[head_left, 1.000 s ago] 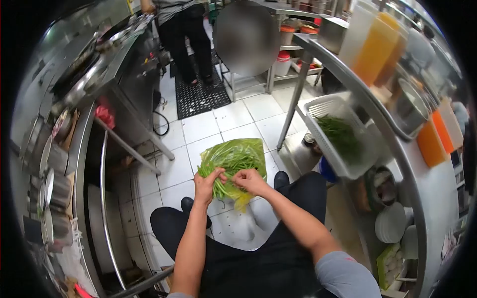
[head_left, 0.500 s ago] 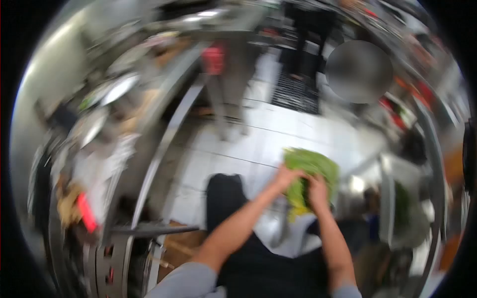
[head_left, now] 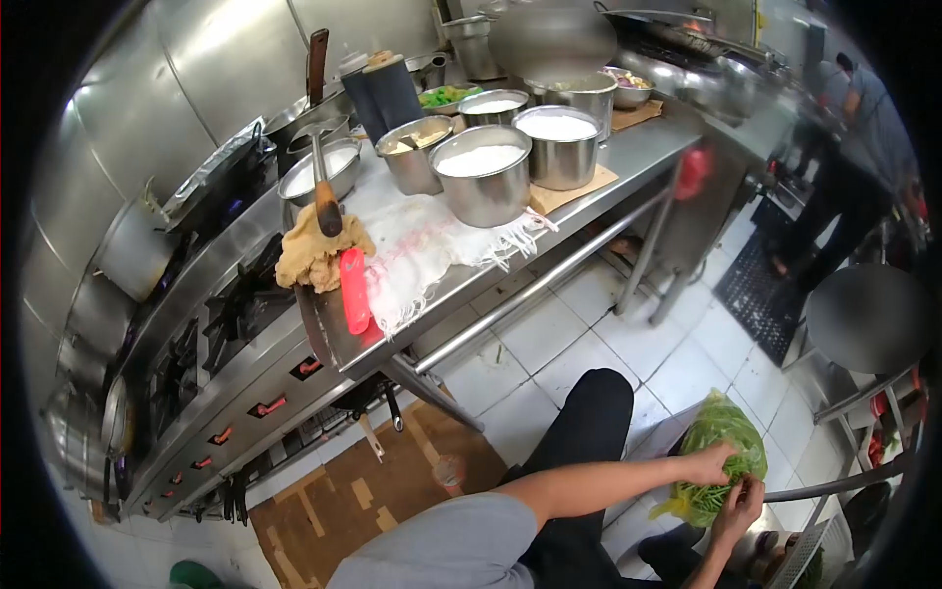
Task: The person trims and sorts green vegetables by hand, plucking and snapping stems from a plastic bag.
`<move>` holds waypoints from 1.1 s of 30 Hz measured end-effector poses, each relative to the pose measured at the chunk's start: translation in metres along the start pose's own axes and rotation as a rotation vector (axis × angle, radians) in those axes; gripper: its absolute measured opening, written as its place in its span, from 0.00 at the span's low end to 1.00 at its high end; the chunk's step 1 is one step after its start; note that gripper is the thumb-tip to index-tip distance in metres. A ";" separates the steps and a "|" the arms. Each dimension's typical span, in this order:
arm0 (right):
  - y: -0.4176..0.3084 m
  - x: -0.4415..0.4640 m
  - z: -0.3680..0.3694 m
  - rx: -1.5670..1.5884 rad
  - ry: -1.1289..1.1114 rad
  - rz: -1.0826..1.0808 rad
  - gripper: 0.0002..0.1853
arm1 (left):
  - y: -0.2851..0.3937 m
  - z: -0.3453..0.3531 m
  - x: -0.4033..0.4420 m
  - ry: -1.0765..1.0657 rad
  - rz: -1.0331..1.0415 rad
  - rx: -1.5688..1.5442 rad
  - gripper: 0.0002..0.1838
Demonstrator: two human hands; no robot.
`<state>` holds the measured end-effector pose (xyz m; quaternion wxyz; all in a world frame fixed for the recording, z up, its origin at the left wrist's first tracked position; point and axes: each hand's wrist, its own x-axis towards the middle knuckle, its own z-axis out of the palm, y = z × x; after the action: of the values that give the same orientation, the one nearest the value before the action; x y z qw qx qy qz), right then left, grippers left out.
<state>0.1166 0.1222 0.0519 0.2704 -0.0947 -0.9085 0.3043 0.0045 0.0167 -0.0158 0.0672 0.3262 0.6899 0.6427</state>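
A green, partly see-through plastic bag (head_left: 738,434) lies between my two hands low at the right, above the tiled floor. Thin green vegetables (head_left: 705,503) show in it, with a yellowish edge below. My left hand (head_left: 708,463) reaches across from the left, its fingers bent down at the bag's mouth. On the near side, my right hand (head_left: 738,512) has its fingers closed on the bag's edge. Whether either hand also pinches some greens is hidden.
On the steel table (head_left: 618,201) stand steel pots (head_left: 481,187) of white contents, beside a cloth (head_left: 412,245) and a red-handled tool (head_left: 354,290). A stove (head_left: 245,393) runs along the left. Cardboard (head_left: 363,501) covers some floor. Another person (head_left: 854,157) stands far right.
My view has swung left and sharpened, bringing the table and stove into plain sight. The bag and both hands now appear lower and farther right, with the hands still at the bag.
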 end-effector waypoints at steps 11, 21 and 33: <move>0.018 -0.004 0.025 -0.056 -0.002 0.221 0.07 | 0.026 -0.032 -0.002 -0.318 -0.389 -0.205 0.15; 0.042 -0.006 0.030 0.298 -0.151 0.161 0.12 | 0.025 -0.069 0.018 -0.125 -0.669 -0.614 0.11; 0.026 -0.008 0.040 0.229 -0.201 0.312 0.11 | 0.026 -0.062 0.013 -0.048 -0.558 -0.615 0.08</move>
<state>0.1020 0.1201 0.0062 0.1368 -0.1722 -0.8647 0.4516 -0.0280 -0.0290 0.0228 0.3491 0.1065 0.5258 0.7683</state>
